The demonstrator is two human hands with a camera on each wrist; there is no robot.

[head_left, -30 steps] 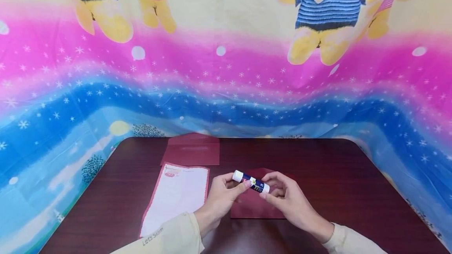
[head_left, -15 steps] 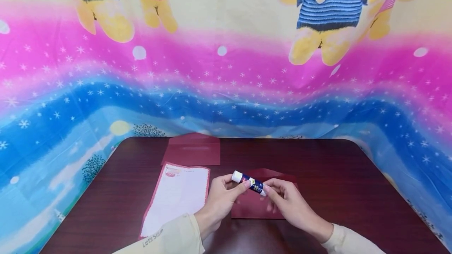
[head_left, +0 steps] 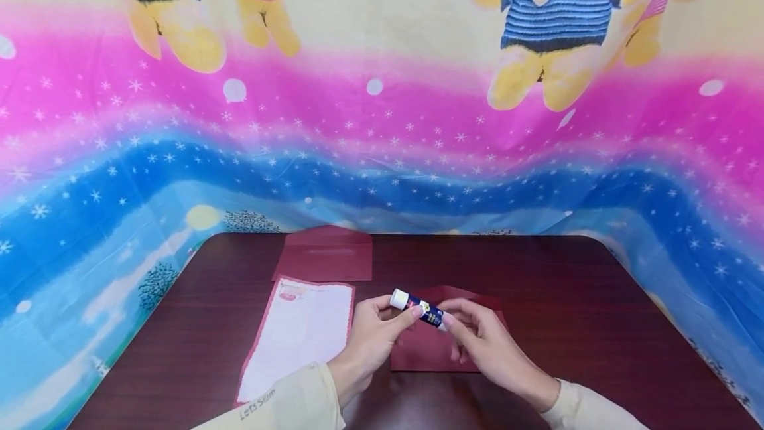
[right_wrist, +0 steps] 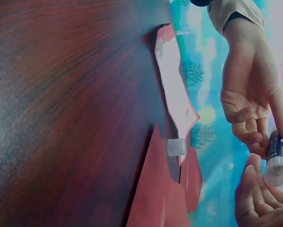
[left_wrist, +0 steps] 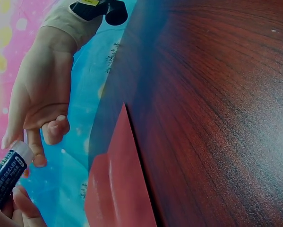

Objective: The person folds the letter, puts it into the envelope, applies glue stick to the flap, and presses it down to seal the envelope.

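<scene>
A dark blue glue stick (head_left: pixel 425 311) with white ends is held slantwise between both hands above the table. My left hand (head_left: pixel 369 337) grips it near its left end, thumb on top of the label. Fingers and thumb of my right hand (head_left: pixel 486 340) pinch the right end, a white piece seen beside the fingers in the left wrist view. Beneath the hands lies a dark red envelope (head_left: pixel 424 350), its pointed flap away from me and partly covered. In the right wrist view a small translucent cap (right_wrist: pixel 176 147) shows past the envelope's edge.
To the left lies a white letter sheet (head_left: pixel 298 330) with a red border, its lower part near my left sleeve. Another red envelope (head_left: pixel 322 259) rests behind it at the far table edge. A printed cloth (head_left: pixel 382 138) hangs behind the dark wooden table (head_left: pixel 555 290).
My right fingers have closed in on the glue stick's right end, the thumb shifting up onto it. The left hand keeps its hold almost unmoved.
</scene>
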